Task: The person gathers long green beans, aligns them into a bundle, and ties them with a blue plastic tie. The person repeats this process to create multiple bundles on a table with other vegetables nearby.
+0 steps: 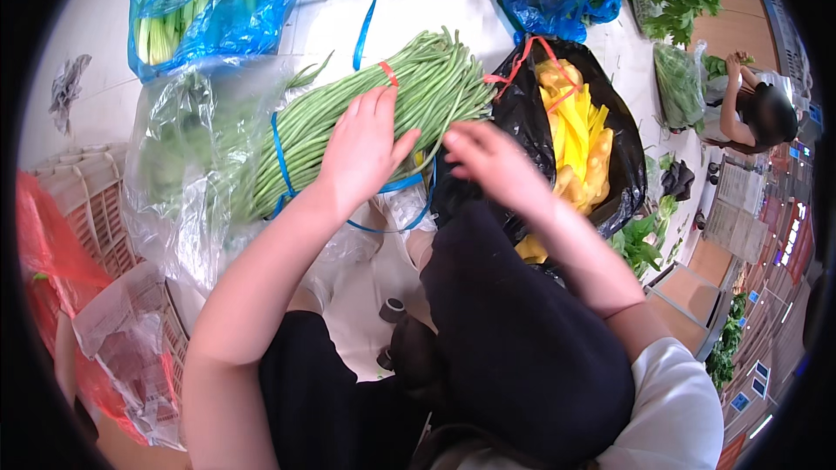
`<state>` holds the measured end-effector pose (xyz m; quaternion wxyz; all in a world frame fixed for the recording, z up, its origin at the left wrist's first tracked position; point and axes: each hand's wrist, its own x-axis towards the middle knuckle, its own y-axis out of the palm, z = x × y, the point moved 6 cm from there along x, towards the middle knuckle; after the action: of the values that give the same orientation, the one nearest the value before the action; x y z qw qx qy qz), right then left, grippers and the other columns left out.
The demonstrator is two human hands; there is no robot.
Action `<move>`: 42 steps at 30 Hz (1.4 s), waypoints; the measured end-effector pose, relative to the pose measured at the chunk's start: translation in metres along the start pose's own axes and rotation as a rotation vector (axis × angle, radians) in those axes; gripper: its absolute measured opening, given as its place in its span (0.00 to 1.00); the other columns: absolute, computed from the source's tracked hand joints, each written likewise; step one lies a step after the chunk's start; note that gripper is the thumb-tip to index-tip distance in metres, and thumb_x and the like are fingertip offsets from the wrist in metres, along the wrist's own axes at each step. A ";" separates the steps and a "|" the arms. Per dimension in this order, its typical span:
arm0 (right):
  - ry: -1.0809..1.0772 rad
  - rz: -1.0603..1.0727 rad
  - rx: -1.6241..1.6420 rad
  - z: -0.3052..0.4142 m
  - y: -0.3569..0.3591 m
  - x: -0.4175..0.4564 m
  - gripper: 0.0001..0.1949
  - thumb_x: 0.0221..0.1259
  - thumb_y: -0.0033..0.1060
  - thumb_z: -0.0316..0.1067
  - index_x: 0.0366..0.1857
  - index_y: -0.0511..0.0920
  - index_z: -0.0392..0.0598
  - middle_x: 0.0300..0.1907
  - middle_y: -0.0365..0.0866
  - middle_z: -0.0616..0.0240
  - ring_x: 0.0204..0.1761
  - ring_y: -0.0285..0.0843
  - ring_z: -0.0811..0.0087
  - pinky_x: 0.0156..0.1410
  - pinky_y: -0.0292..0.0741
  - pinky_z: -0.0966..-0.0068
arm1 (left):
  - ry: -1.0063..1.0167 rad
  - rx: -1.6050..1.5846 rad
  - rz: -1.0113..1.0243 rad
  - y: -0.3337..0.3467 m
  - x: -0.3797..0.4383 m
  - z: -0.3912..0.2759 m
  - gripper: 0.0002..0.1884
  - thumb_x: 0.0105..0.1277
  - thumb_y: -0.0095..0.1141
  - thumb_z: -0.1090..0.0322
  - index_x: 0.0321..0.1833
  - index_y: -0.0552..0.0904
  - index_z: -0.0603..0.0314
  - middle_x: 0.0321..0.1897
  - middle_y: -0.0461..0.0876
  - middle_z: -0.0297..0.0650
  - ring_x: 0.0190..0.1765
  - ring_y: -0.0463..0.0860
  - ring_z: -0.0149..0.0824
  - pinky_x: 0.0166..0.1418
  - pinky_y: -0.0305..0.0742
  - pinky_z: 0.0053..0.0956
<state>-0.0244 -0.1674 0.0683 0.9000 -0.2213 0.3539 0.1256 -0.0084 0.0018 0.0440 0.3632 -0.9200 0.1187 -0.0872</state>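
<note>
A large bundle of green yardlong beans [313, 124] lies before me, its near end toward the left in a clear plastic bag [196, 163]. A red band [389, 73] and a blue strap [281, 153] go around it. My left hand [362, 143] lies over the bundle's middle, fingers curved over the top and thumb apart. Beside the beans' loose right-hand ends is my right hand [486, 156], slightly blurred, its fingertips close to a stray bean. Whether they pinch it, I cannot tell. Blue strapping also loops below the bundle, above a white shoe [401, 205].
To the right, a black plastic bag [627, 163] holds yellow netting [575, 137]. Blue bags [215, 6] of long green stalks stand at the upper left. A plastic crate [85, 196] and red bag [52, 254] are left. Another person [757, 104] handles greens at far right.
</note>
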 end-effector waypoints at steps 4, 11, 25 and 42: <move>0.455 -0.044 0.660 -0.067 0.047 0.017 0.38 0.60 0.56 0.63 0.57 0.67 0.33 0.61 0.66 0.57 0.61 0.67 0.68 0.64 0.67 0.72 | -0.242 -0.019 0.226 0.028 0.032 0.021 0.24 0.67 0.51 0.52 0.53 0.74 0.70 0.49 0.77 0.55 0.54 0.76 0.53 0.57 0.70 0.41; 0.355 -0.085 0.884 -0.075 0.062 0.050 0.33 0.59 0.63 0.55 0.57 0.67 0.38 0.49 0.77 0.64 0.49 0.75 0.70 0.57 0.71 0.71 | -0.258 0.177 0.291 0.049 0.042 0.027 0.27 0.68 0.48 0.48 0.51 0.75 0.71 0.41 0.78 0.56 0.46 0.78 0.54 0.52 0.74 0.43; 0.134 0.088 1.132 -0.095 0.080 0.040 0.35 0.64 0.54 0.57 0.68 0.59 0.47 0.67 0.65 0.66 0.67 0.61 0.66 0.71 0.59 0.65 | -0.462 -0.204 0.478 0.061 0.046 0.069 0.29 0.70 0.36 0.47 0.41 0.83 0.69 0.42 0.81 0.59 0.48 0.79 0.57 0.55 0.72 0.45; 0.503 0.354 0.974 -0.124 0.069 -0.011 0.29 0.62 0.62 0.46 0.63 0.62 0.46 0.41 0.80 0.61 0.36 0.80 0.74 0.36 0.77 0.75 | -0.173 -0.086 0.385 0.043 -0.021 -0.021 0.19 0.68 0.48 0.54 0.49 0.73 0.64 0.43 0.79 0.49 0.51 0.75 0.51 0.54 0.67 0.44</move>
<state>-0.1304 -0.1689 -0.0264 0.7515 0.2584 0.6057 0.0402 -0.0402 -0.0358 0.0281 0.3426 -0.8990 0.2641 0.0682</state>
